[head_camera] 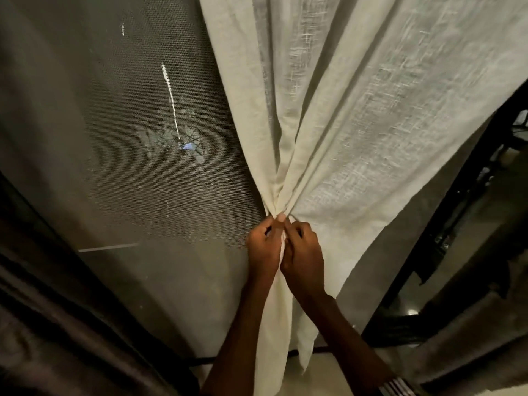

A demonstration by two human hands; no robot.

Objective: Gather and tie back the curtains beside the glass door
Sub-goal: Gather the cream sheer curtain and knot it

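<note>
The cream curtain [357,110] hung in front of the glass door [128,138], which had a dark mesh screen over it, and its folds were drawn together into a narrow bunch at the middle. Both hands met just under this bunch. The left hand [264,248] pinched the gathered cloth with curled fingers [270,224], and the right hand [303,252] pinched it from the other side, touching the left. Below the hands the curtain fell loose toward the floor [323,372]. A darker curtain [57,324] hung at the left.

A home interior: cream linen curtain [357,124] beside a mesh-screened glass door [128,167], tiled floor [328,375].
</note>
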